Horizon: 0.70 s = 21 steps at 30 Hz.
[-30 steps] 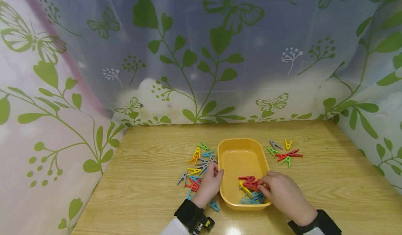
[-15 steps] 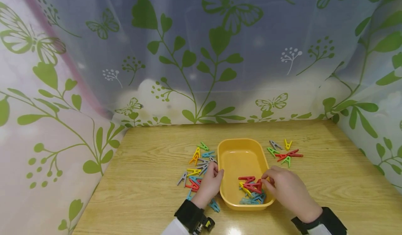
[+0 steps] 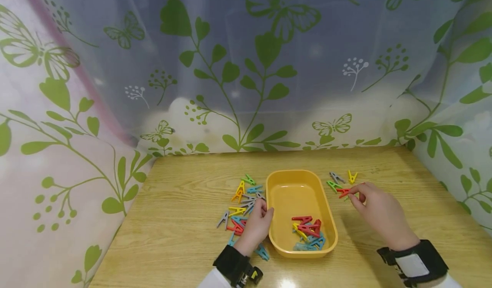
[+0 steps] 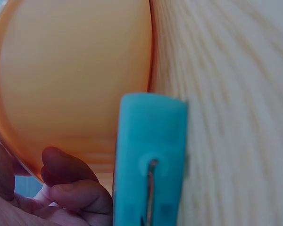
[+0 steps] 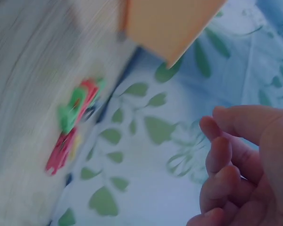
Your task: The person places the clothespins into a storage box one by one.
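An orange tray sits mid-table with several coloured clothes pegs at its near end. My left hand is curled against the tray's left rim, thumb at the edge; in the left wrist view its fingers curl beside the tray wall, next to a blue peg. My right hand reaches to a small group of pegs right of the tray, fingertips at a red peg. The blurred right wrist view shows its fingers loosely curled and holding nothing, apart from the red and green pegs.
A pile of loose pegs lies left of the tray, partly under my left wrist. Grey, yellow and green pegs lie right of it. A leaf-printed curtain closes in the wooden table on the back and both sides.
My right hand has left the pegs inside the tray and moved right and away to the small group of pegs beside it. The left hand has stayed at the rim.
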Each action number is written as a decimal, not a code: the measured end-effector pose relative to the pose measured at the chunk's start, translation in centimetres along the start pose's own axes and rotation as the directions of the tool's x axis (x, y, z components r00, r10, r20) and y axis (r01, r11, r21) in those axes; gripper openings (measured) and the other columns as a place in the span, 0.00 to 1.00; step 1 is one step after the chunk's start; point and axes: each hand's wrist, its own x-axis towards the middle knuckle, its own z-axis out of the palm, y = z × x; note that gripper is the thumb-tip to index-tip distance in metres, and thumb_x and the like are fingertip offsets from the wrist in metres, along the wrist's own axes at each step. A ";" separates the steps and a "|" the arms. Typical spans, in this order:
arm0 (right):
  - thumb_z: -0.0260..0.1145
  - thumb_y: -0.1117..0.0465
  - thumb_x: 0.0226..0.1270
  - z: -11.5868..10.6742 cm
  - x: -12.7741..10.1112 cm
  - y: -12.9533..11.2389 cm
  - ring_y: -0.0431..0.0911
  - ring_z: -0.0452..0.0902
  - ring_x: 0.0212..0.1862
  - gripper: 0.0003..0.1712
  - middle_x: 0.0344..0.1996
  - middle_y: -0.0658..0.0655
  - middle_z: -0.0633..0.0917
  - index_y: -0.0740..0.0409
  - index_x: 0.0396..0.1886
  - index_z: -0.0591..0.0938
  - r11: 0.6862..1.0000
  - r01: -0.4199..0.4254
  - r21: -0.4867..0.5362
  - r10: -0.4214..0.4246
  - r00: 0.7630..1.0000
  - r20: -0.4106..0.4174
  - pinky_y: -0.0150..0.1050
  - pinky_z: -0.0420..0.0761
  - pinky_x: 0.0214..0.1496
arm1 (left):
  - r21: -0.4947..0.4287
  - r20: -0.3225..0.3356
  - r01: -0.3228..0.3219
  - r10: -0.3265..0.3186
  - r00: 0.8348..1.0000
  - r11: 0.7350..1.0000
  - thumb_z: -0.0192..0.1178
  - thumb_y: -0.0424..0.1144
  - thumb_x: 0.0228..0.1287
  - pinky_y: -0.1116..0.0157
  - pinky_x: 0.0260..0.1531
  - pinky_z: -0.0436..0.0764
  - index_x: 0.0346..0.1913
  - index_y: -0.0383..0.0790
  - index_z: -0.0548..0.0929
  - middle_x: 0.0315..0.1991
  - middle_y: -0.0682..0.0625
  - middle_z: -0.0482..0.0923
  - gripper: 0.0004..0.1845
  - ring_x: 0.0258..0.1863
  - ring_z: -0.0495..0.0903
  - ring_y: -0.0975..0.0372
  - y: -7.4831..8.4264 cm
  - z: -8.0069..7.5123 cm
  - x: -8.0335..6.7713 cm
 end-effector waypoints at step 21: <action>0.67 0.56 0.72 2.9 1.1 6.7 0.46 0.74 0.25 0.17 0.26 0.59 0.85 0.70 0.40 0.86 0.978 -0.200 -0.059 0.208 0.945 0.254 0.41 0.71 0.25 | 0.012 -0.001 -0.001 0.001 1.000 1.000 0.50 0.36 0.81 0.67 0.24 0.66 0.41 0.40 0.61 0.29 0.50 0.60 0.09 0.24 0.66 0.61 -0.2 0.1 0.1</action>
